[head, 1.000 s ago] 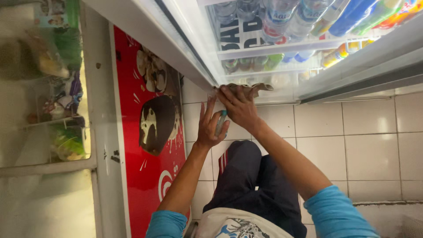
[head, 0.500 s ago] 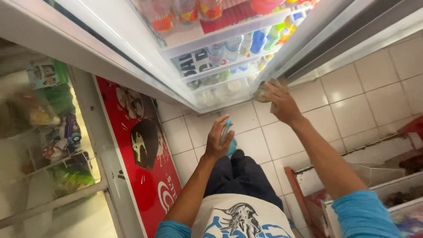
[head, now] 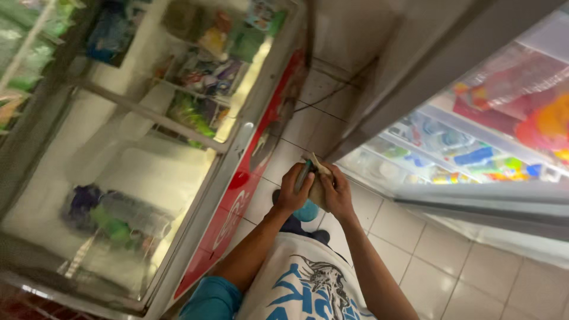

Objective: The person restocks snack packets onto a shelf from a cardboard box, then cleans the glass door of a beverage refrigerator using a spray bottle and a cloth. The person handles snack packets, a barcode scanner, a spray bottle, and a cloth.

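My left hand point(head: 294, 188) and my right hand point(head: 336, 191) meet in front of me over the tiled floor. Between them is a crumpled beige cloth point(head: 319, 178), gripped by my right hand. My left hand is closed around a slim dark-green object point(head: 303, 175) that presses against the cloth; what it is I cannot tell. Both hands hover beside the lower corner of the glass-door drinks fridge point(head: 474, 154).
A chest freezer point(head: 148, 172) with sliding glass lids and a red front panel point(head: 237, 201) stands at the left, packed with goods. The fridge door frame point(head: 409, 77) runs diagonally at upper right, with bottles on shelves behind it. White floor tiles point(head: 432, 266) lie below.
My right hand has come off the fridge's lower edge and joined my left hand in front of me. My view has swung left toward the chest freezer.
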